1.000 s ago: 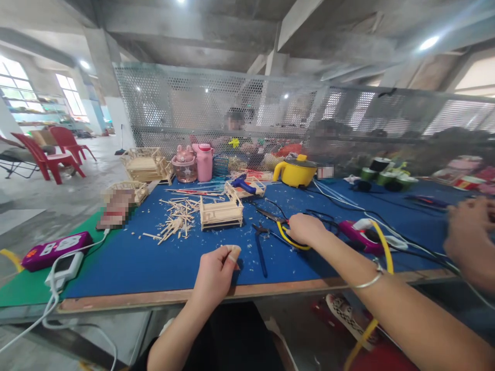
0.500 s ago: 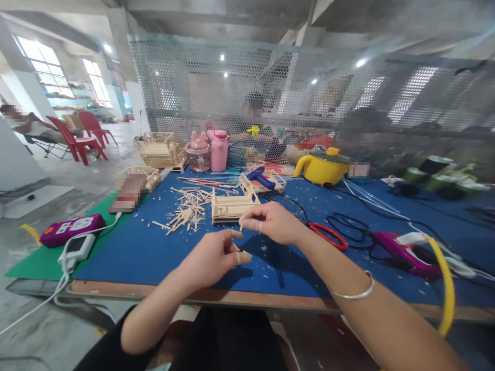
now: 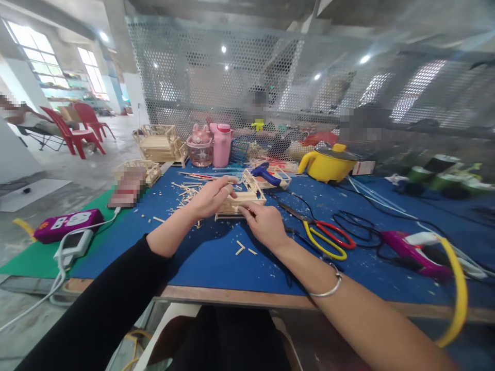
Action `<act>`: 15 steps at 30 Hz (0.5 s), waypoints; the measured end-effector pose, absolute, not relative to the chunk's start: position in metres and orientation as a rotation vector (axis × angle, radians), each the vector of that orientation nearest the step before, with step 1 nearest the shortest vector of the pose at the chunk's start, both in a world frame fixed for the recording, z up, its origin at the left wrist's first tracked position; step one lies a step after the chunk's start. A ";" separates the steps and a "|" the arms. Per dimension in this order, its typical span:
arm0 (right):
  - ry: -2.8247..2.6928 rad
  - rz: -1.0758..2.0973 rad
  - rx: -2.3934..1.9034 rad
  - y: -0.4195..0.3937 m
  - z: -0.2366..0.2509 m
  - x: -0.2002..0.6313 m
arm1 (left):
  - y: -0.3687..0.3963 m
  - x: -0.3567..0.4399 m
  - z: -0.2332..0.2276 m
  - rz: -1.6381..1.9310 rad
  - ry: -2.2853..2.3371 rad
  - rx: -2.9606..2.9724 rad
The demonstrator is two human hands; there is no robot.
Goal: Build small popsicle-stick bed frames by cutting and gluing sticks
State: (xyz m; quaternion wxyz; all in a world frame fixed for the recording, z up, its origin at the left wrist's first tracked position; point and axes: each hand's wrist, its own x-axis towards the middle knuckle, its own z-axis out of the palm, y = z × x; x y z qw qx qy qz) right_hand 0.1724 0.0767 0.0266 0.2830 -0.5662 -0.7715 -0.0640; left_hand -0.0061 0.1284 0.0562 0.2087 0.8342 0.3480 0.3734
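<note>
A small wooden stick model (image 3: 243, 196) stands on the blue mat, shaped like a little bed with a raised railing at its right end. My left hand (image 3: 212, 198) is at its left end, fingers bent over the end and covering that part. At the front rail, the thumb and forefinger of my right hand (image 3: 265, 225) are pinched together against the model. Whether a loose stick is between those fingertips is hidden. Several short cut sticks (image 3: 240, 248) lie on the mat in front. A pile of thin sticks (image 3: 185, 195) is partly covered by my left arm.
Scissors (image 3: 325, 239) with red and yellow handles lie right of my right hand. Behind the model, a blue glue gun (image 3: 266, 174) rests on another stick frame. A yellow pot (image 3: 328, 165), pink bottle (image 3: 221, 147), phone (image 3: 127, 186) and black cables (image 3: 356, 226) surround the work.
Both hands have moved from in front of the model onto it, the left going up and forward to its left end. The scissors and short cut sticks are now uncovered.
</note>
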 end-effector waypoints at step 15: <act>-1.899 0.192 -1.416 0.085 0.020 0.164 | 0.124 -0.009 0.054 0.900 1.004 2.515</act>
